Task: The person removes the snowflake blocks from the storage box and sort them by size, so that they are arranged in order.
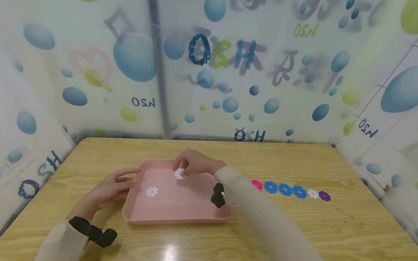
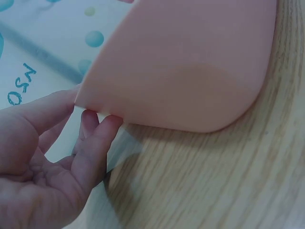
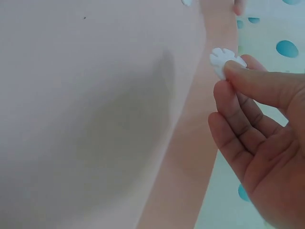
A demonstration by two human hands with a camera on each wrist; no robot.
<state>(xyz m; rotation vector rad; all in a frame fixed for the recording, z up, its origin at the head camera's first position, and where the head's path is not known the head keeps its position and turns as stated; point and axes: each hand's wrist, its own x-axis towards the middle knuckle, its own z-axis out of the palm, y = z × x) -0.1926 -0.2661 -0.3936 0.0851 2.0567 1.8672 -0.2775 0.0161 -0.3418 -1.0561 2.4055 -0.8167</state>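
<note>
My right hand (image 1: 198, 163) pinches a white notched, flower-shaped disc (image 3: 220, 61) between thumb and fingertips, over the far side of the pink tray (image 1: 177, 218). Another white disc (image 1: 152, 192) lies flat in the tray, left of the middle. At the tray's left wall is my left hand (image 1: 112, 188), its fairly straight fingers touching the rim from outside. The left wrist view shows those fingertips (image 2: 113, 120) right at the tray's edge near a rounded corner.
To the right of the tray runs a row of flower-shaped discs on the wooden table (image 1: 330, 237): a pink one (image 1: 257, 185), blue ones (image 1: 285, 189), a white one (image 1: 313, 194) and a purple one (image 1: 324, 196). A patterned curtain (image 1: 210, 107) hangs behind the table.
</note>
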